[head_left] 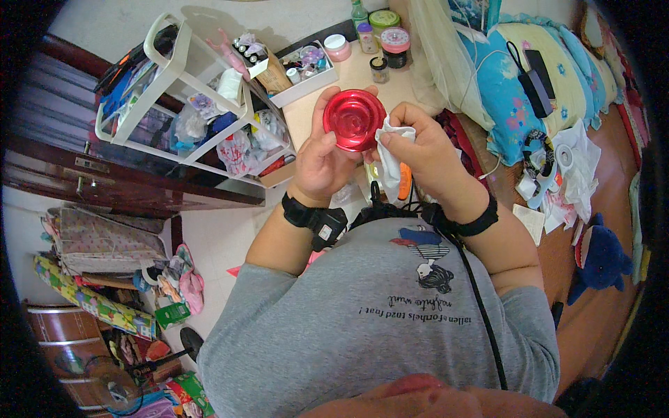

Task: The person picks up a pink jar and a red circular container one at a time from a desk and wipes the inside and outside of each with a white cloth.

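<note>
A shiny round red container or lid (354, 120), its circular face towards me, rests in my left hand (328, 159), whose fingers and thumb curl round its left side and edge. My right hand (415, 143) pinches a white cloth or wipe (389, 157) between thumb and fingers, at the right rim of the red piece. The cloth hangs down below that hand. Fingertips of my right hand near the lower right rim are partly hidden. An orange object (404, 181) shows just beneath the cloth.
Beyond my hands a light desk (303, 117) bears a white box of small items (306, 73), a pink jar (337, 48), a small glass jar (379, 70) and several other containers. A white shelf rack (183, 104) stands left; a bed with a blue pillow (496, 99) lies right.
</note>
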The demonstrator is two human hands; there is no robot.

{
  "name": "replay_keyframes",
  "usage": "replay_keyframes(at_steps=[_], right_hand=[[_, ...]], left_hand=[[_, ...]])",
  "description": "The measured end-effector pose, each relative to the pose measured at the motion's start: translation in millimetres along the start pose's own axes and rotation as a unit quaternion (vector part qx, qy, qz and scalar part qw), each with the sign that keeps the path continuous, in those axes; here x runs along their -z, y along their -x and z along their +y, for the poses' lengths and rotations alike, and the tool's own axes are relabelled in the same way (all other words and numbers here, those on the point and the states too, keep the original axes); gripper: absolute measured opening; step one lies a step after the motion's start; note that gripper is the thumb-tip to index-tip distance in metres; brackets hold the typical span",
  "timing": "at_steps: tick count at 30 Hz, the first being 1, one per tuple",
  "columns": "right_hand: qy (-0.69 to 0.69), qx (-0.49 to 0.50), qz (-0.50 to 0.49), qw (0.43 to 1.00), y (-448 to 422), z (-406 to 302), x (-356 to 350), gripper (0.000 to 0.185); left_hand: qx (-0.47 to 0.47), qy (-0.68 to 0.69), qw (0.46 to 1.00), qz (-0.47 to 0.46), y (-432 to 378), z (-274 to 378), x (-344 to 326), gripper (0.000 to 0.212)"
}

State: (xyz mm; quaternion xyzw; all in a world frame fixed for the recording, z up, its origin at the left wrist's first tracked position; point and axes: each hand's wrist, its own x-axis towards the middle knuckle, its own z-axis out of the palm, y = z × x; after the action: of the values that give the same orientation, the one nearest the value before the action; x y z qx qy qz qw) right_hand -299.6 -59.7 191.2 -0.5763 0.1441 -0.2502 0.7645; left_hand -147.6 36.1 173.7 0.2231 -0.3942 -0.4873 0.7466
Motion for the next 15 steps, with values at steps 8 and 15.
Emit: replay_keyframes(at_steps=[8,15], right_hand=[[0.009,-0.002,0.021,1.000,0.6,-1.5,-4.8,0.008],[0.056,-0.008,0.030,0.998,-5.5,0.4,-2.1,0.009]], left_hand=[[0.010,-0.001,1.000,0.006,0.9,1.7,-2.6,0.064],[0.015,-0.026,0.999,-0.019,0.1,6.7,3.6,0.064]])
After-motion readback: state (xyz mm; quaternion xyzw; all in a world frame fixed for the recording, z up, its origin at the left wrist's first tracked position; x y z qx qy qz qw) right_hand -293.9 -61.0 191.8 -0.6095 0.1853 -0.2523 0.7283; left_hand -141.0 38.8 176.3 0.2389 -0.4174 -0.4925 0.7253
